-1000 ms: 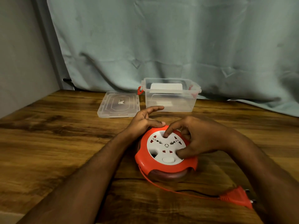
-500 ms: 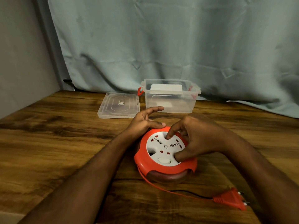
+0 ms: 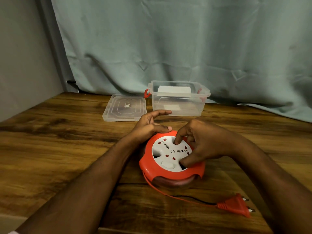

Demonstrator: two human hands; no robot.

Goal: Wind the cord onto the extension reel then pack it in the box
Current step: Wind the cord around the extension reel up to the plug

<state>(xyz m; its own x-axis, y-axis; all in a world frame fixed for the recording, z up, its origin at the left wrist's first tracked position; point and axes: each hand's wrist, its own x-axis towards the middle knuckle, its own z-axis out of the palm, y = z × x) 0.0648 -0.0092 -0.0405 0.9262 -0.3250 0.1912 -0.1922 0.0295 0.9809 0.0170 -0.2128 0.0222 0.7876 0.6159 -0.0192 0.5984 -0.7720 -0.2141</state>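
Observation:
A round red extension reel [image 3: 162, 173] with a white socket face lies flat on the wooden table [image 3: 59, 149]. My left hand [image 3: 150, 125] rests against its far-left rim, thumb on the red edge, index finger stretched out. My right hand [image 3: 200, 142] grips the white centre disc, index fingertip and thumb pressed into its recesses. A thin red cord [image 3: 170, 195] runs out of the reel's front left to a red two-pin plug [image 3: 236, 207] lying at the near right. A clear plastic box [image 3: 179, 102] with red clips stands open behind the reel.
The box's clear lid [image 3: 125, 108] lies flat to the left of the box. A grey-green curtain [image 3: 185, 48] hangs behind the table, and a grey wall [image 3: 22, 56] closes the left side. The table's near edge runs along the bottom left.
The white disc has turned under my right hand, and the plug has slid left toward the reel as the loose cord shortened. My left hand has stayed on the rim.

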